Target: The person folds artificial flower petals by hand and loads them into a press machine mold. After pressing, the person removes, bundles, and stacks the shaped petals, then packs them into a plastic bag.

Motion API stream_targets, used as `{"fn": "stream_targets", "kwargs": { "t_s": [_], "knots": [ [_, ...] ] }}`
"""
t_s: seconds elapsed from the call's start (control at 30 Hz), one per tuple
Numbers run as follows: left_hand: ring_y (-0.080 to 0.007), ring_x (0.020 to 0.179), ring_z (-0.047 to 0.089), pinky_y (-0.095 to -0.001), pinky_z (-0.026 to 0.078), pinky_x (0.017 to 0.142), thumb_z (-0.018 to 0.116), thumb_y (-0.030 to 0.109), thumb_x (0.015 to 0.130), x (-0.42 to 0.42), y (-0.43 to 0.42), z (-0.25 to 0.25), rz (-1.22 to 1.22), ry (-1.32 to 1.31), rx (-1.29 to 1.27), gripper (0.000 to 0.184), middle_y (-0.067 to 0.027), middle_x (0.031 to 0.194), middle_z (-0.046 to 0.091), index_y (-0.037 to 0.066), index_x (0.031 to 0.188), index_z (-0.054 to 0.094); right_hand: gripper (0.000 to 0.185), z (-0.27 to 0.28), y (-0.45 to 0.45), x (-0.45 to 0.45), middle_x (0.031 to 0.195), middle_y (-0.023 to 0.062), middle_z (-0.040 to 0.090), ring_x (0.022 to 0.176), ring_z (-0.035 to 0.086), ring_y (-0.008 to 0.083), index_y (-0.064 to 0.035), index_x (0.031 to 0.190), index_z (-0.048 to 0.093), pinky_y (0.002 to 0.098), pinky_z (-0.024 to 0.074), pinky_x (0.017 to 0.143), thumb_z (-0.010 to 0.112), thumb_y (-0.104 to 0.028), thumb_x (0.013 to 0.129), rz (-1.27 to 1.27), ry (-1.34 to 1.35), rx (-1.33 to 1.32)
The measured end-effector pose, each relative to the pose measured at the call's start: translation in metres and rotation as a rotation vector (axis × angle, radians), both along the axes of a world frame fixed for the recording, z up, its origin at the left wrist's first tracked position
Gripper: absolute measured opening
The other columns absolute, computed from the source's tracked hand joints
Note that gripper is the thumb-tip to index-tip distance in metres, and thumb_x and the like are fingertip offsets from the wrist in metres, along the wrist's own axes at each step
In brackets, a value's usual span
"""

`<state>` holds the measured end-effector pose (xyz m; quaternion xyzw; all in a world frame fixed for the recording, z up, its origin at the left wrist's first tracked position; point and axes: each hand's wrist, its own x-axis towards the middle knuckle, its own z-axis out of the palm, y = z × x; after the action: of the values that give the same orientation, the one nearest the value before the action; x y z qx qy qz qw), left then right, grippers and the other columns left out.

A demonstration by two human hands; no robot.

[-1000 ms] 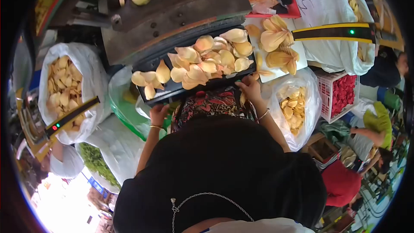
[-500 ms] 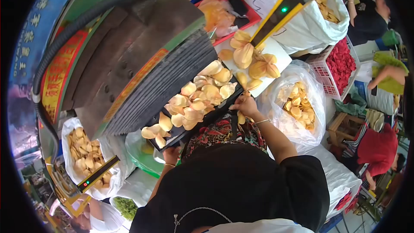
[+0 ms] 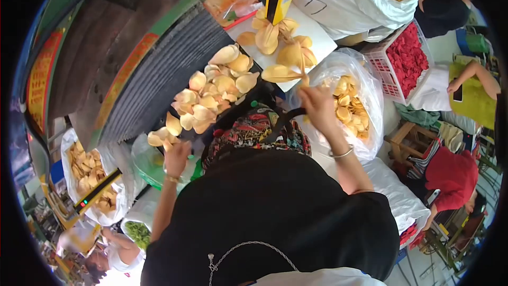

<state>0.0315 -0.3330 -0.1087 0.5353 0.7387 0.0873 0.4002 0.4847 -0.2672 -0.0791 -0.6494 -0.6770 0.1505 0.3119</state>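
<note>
Two-handed, worked beside the black tray (image 3: 238,105) of pale petals (image 3: 211,92): held the left hand (image 3: 178,158) curled near those at its left end, the right hand (image 3: 316,105) narrowed at a yellow petal (image 3: 279,74) past its right end. Could not tell either grip. Beyond the tray, saw flowers (image 3: 297,55) on a white board (image 3: 324,45) and, farther right, a crate (image 3: 380,66).

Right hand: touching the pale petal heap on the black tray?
Apart. Head view: the pale petal heap ends well to the picture's left of the right hand, with a gap between.
</note>
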Motion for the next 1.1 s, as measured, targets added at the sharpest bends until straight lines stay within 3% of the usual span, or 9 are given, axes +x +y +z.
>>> {"fn": "stream_targets", "kwargs": {
  "t_s": [0.03,0.1,0.17,0.23,0.53,0.67,0.77,0.87,1.1],
  "knots": [
    [-0.0095,0.057,0.054,-0.0272,0.044,0.055,0.065,0.022,0.088,0.042,0.046,0.042,-0.077,0.014,-0.023,0.022,-0.0037,0.062,0.06,0.0,0.086,0.067,0.014,0.014,0.009,0.008,0.066,0.0126,0.06,0.063,0.057,0.0304,-0.0034,0.084,0.067,0.0392,0.0434,0.065,0.062,-0.017,0.086,0.016,-0.005,0.002],
    [-0.0097,0.065,0.055,-0.0267,0.044,0.058,0.066,0.016,0.087,0.102,0.105,0.055,-0.262,-0.134,0.488,0.018,-0.0075,0.076,0.061,0.0,0.097,0.067,0.012,0.03,0.032,0.017,0.06,0.0078,0.057,0.059,0.053,0.0258,-0.0047,0.086,0.069,0.039,0.0413,0.067,0.065,-0.016,0.084,0.137,-0.105,0.077],
    [-0.0254,0.091,0.06,-0.0325,0.048,0.08,0.072,0.012,0.08,0.154,0.158,0.05,-0.484,-0.206,0.856,0.03,-0.011,0.104,0.063,0.002,0.107,0.063,0.011,0.033,0.053,0.012,0.059,0.007,0.057,0.059,0.054,0.0249,-0.0058,0.085,0.069,0.0385,0.0408,0.066,0.065,-0.016,0.083,0.147,-0.153,0.139],
    [-0.0293,0.106,0.056,-0.0359,0.044,0.092,0.072,0.013,0.078,0.201,0.191,0.052,-0.564,-0.24,0.952,0.042,-0.0127,0.112,0.061,0.003,0.117,0.059,0.01,0.036,0.075,0.005,0.058,0.0053,0.057,0.058,0.054,0.0231,-0.008,0.081,0.07,0.0374,0.0397,0.063,0.066,-0.017,0.081,0.159,-0.25,0.23],
    [-0.0331,0.111,0.054,-0.0405,0.042,0.095,0.067,0.016,0.078,0.27,0.264,-0.013,-0.423,-0.219,1.072,0.043,-0.0149,0.118,0.058,0.002,0.118,0.057,0.017,-0.007,0.148,-0.002,0.057,0.0039,0.058,0.059,0.055,0.024,-0.0121,0.063,0.061,0.0405,0.0365,0.062,0.065,-0.021,0.077,0.056,-0.419,0.383],
    [-0.0356,0.115,0.05,-0.0439,0.041,0.095,0.061,0.018,0.083,0.28,0.284,-0.031,-0.484,-0.007,1.174,0.04,-0.0181,0.121,0.056,0.0,0.118,0.056,0.014,-0.03,0.154,-0.003,0.07,0.0051,0.063,0.069,0.057,0.0245,-0.0107,0.074,0.065,0.0423,0.0376,0.067,0.067,-0.024,0.076,-0.028,-0.421,0.28],
    [-0.0374,0.118,0.048,-0.0465,0.039,0.097,0.057,0.019,0.085,0.279,0.283,-0.035,-0.542,0.173,1.183,0.038,-0.0187,0.124,0.054,0.001,0.119,0.056,0.037,-0.02,0.146,0.003,0.095,0.0095,0.064,0.095,0.058,0.0271,-0.0075,0.106,0.064,0.0441,0.0396,0.083,0.069,-0.031,0.078,-0.062,-0.245,0.278],
    [-0.0385,0.121,0.046,-0.0487,0.036,0.1,0.056,0.02,0.087,0.282,0.295,-0.052,-0.554,-0.268,0.987,0.035,-0.0196,0.128,0.052,0.002,0.117,0.058,0.051,-0.025,0.133,0.017,0.112,0.0125,0.059,0.107,0.054,0.0289,-0.006,0.119,0.056,0.0467,0.0367,0.091,0.07,-0.034,0.078,-0.022,-0.208,0.28],
    [-0.0367,0.114,0.052,-0.0445,0.039,0.099,0.054,0.017,0.088,0.294,0.285,-0.039,-0.603,-0.19,1.001,0.027,-0.0189,0.12,0.058,0.002,0.11,0.06,0.065,-0.051,0.126,0.02,0.125,0.0174,0.054,0.12,0.048,0.0313,-0.0024,0.131,0.046,0.051,0.0309,0.103,0.071,-0.033,0.079,0.074,-0.155,0.161]
  ]
}}
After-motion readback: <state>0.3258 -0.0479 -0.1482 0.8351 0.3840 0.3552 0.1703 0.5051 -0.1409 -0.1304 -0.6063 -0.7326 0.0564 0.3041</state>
